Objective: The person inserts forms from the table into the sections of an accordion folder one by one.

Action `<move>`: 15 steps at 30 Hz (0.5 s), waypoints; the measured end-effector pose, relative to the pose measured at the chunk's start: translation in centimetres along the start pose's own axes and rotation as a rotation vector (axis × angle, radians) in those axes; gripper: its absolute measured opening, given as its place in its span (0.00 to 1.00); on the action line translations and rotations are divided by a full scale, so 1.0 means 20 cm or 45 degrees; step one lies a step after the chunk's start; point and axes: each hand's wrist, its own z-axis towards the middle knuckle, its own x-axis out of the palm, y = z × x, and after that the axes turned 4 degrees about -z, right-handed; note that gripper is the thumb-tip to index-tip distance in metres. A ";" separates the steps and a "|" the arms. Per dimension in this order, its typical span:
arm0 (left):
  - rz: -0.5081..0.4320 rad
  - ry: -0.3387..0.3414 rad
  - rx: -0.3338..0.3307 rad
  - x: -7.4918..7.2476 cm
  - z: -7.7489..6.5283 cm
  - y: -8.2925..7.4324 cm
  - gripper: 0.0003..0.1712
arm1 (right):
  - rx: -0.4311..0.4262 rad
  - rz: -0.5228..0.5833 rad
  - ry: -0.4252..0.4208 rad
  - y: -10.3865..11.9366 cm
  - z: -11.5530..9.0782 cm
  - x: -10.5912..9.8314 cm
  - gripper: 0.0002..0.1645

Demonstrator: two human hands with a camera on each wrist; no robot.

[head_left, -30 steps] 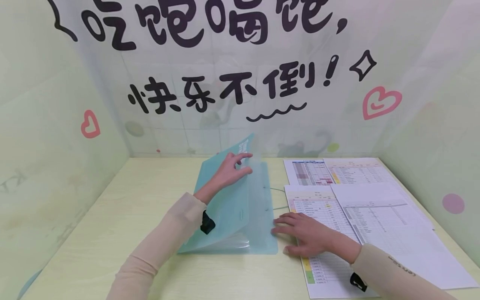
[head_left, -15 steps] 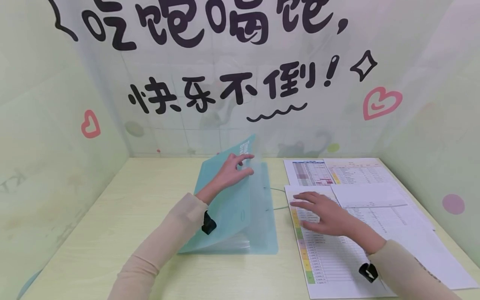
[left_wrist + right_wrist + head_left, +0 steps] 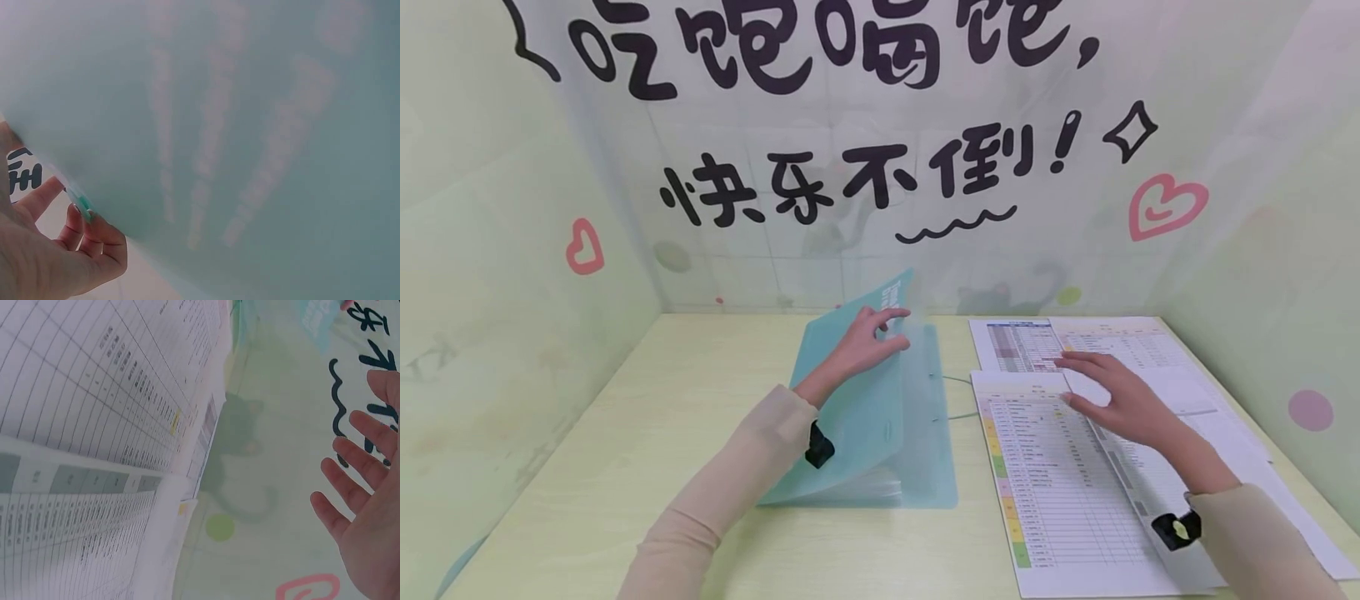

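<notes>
Teal folder (image 3: 861,433), cover (image 3: 850,396) tilted up, white lettering (image 3: 891,295), thin cords (image 3: 962,416)

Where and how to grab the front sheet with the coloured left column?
Probably the near left corner of the front sheet, coming in low from its left, pinching with the thumb on top. The sheet looks flat on the table; that corner is uncovered with bare table beside it, while its right side meets a neighbouring sheet.

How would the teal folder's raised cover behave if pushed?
The teal cover is probably flexible, as its near edge bows. Its thin edge suggests little weight. Held tilted by the left hand, it might flop if released.
</notes>
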 end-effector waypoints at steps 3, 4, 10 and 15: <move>0.009 0.001 -0.001 0.00 0.00 0.00 0.25 | 0.125 0.081 -0.014 -0.04 -0.03 -0.04 0.28; 0.012 0.000 -0.001 0.00 0.00 0.00 0.25 | 0.165 0.101 -0.013 -0.05 -0.04 -0.06 0.28; 0.017 -0.007 -0.006 0.01 0.00 0.00 0.24 | 0.356 0.176 0.002 -0.13 -0.11 -0.10 0.28; 0.003 -0.008 -0.012 0.01 0.00 0.00 0.24 | 0.547 0.198 0.000 -0.28 -0.20 -0.08 0.29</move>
